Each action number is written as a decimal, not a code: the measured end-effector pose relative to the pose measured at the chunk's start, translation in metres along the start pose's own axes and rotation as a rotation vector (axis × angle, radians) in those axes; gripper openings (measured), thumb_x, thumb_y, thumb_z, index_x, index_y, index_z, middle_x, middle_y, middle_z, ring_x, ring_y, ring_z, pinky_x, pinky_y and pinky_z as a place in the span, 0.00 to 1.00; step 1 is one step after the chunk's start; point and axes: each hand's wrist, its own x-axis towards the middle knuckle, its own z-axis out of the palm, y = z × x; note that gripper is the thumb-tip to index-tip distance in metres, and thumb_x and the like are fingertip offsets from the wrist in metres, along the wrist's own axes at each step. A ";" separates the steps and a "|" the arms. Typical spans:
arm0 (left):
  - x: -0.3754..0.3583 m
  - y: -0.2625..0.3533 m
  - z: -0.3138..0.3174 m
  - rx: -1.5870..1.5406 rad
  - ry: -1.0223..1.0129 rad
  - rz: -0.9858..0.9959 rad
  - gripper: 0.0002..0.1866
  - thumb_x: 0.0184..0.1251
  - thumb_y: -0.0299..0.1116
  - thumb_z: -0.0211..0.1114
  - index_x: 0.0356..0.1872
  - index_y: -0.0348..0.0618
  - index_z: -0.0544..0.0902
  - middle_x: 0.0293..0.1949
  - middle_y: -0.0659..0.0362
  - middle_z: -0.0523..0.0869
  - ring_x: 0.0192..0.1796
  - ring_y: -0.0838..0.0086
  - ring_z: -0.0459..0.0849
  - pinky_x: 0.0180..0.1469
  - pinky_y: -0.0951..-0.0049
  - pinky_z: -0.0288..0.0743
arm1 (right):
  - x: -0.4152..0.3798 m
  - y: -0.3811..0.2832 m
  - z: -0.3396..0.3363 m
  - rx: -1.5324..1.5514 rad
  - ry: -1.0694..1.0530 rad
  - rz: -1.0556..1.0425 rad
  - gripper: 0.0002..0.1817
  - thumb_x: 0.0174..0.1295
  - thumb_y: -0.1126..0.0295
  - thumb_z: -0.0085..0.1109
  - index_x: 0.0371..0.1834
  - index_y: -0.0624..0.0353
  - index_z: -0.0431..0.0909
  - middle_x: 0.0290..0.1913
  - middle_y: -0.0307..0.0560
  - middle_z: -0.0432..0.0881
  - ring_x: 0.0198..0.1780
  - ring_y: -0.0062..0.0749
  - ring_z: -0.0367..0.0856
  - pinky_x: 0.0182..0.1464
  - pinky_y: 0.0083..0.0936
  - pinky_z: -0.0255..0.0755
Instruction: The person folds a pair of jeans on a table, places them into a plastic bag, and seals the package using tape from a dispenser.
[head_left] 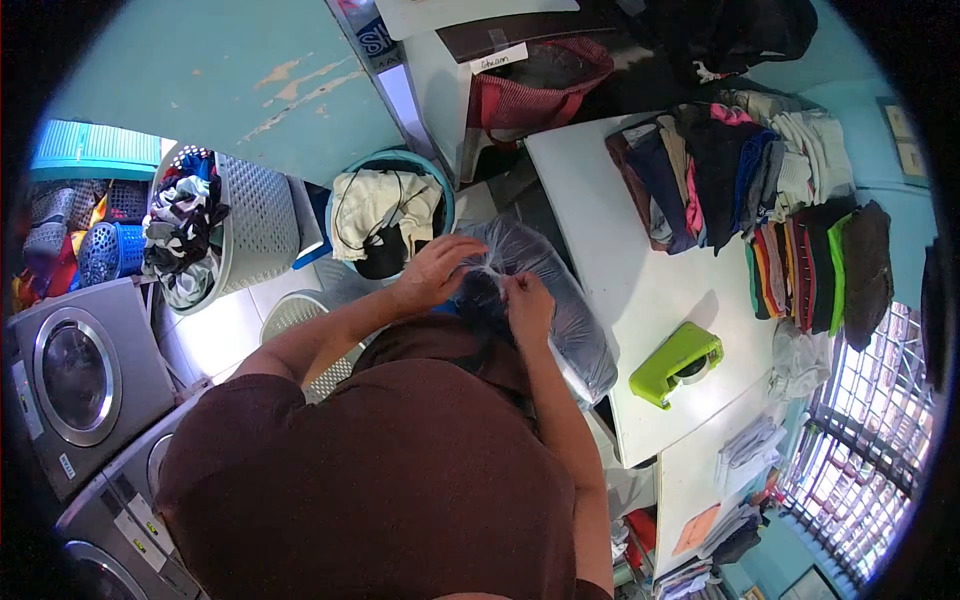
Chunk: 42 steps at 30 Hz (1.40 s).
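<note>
A clear plastic bag (pixel 555 305) packed with dark, folded-looking contents lies against the edge of the white table, in front of my body. Its gathered top is bunched between my two hands. My left hand (pixel 438 274) reaches in from the left, its fingers bent together around the bunched plastic. On the other side, my right hand (pixel 529 305) pinches the plastic between thumb and fingers. Exactly how the left fingertips meet the plastic is hard to make out.
On the white table (pixel 640 295) sit a green tape dispenser (pixel 677 365) and stacks of folded clothes (pixel 700 175). Left of me stand a round tub of clothes (pixel 385 215), a tall laundry basket (pixel 258 220) and a washing machine (pixel 78 375). A red bag (pixel 540 90) is behind the table.
</note>
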 end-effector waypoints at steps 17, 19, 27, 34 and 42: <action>0.000 -0.009 0.029 0.323 -0.284 0.033 0.28 0.57 0.31 0.61 0.60 0.51 0.64 0.53 0.66 0.77 0.65 0.74 0.61 0.67 0.52 0.37 | 0.002 0.017 0.001 -0.140 -0.020 -0.112 0.09 0.53 0.69 0.58 0.36 0.61 0.76 0.22 0.46 0.80 0.20 0.32 0.79 0.28 0.26 0.71; -0.001 -0.011 0.032 0.334 -0.295 0.022 0.28 0.58 0.32 0.61 0.61 0.52 0.64 0.54 0.67 0.77 0.65 0.74 0.61 0.67 0.51 0.36 | -0.003 -0.001 -0.007 -0.197 -0.009 -0.027 0.17 0.53 0.68 0.59 0.44 0.62 0.70 0.29 0.54 0.81 0.34 0.47 0.79 0.38 0.36 0.71; 0.001 -0.005 0.027 0.385 -0.385 -0.052 0.28 0.60 0.36 0.60 0.62 0.55 0.63 0.55 0.67 0.76 0.66 0.73 0.60 0.66 0.50 0.35 | -0.014 -0.020 -0.009 -0.636 -0.058 -0.135 0.25 0.54 0.65 0.60 0.51 0.61 0.61 0.38 0.60 0.80 0.40 0.54 0.80 0.39 0.44 0.73; 0.000 -0.004 0.027 0.395 -0.296 0.004 0.30 0.56 0.35 0.62 0.61 0.53 0.64 0.52 0.68 0.77 0.65 0.72 0.61 0.65 0.51 0.38 | -0.041 0.006 -0.032 -0.645 -0.087 -0.210 0.24 0.55 0.64 0.60 0.52 0.57 0.62 0.35 0.55 0.80 0.38 0.54 0.80 0.38 0.45 0.72; 0.044 0.026 0.030 0.351 -0.341 0.265 0.29 0.62 0.39 0.55 0.65 0.50 0.62 0.69 0.60 0.57 0.70 0.69 0.53 0.68 0.59 0.41 | -0.074 0.091 -0.093 -0.248 0.526 -0.350 0.14 0.61 0.66 0.50 0.49 0.59 0.72 0.46 0.52 0.77 0.49 0.47 0.73 0.50 0.38 0.66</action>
